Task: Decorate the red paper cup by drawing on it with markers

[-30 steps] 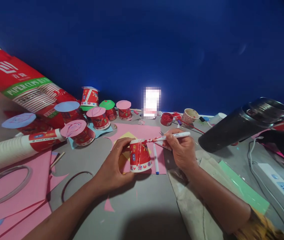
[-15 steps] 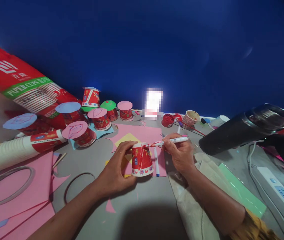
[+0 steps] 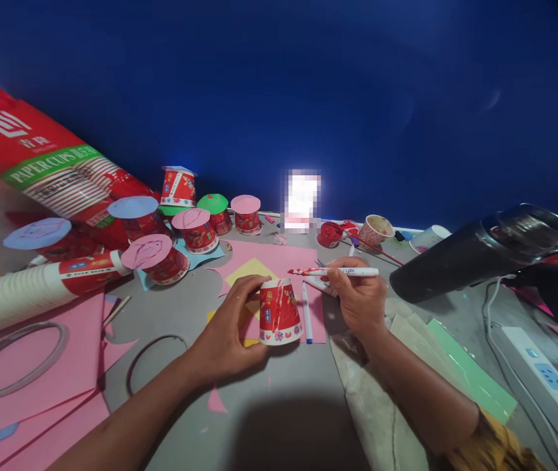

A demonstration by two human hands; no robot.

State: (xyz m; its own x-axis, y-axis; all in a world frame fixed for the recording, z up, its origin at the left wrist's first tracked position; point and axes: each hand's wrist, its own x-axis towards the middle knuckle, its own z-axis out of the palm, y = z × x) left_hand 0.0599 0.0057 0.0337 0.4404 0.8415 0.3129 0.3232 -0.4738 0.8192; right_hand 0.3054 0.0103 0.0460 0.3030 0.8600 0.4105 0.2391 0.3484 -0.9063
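My left hand (image 3: 237,324) grips an upside-down red paper cup (image 3: 279,311) from its left side, thumb low and fingers behind it. White bands, a floral rim and reddish streaks show on the cup. Between the fingertips of my right hand (image 3: 360,294) is a white marker (image 3: 352,271), held nearly level with its red tip pointing left. That tip stays a little above and right of the cup, apart from it. A second marker with a blue end (image 3: 307,314) lies beside the cup on pink paper (image 3: 288,255).
Several upturned cups with paper discs (image 3: 148,252) stand at the left, by a cup stack (image 3: 23,291) and a paper-cup bag (image 3: 53,157). Tape rolls (image 3: 60,353) lie nearer. Rightward are a red paint cup (image 3: 330,235), a black flask (image 3: 455,255), a cloth (image 3: 377,405) and a power strip (image 3: 543,373).
My right hand has drawn the marker tip off the cup's upper edge, up and to the right, and levelled the marker. My left hand still holds the cup, almost unmoved.
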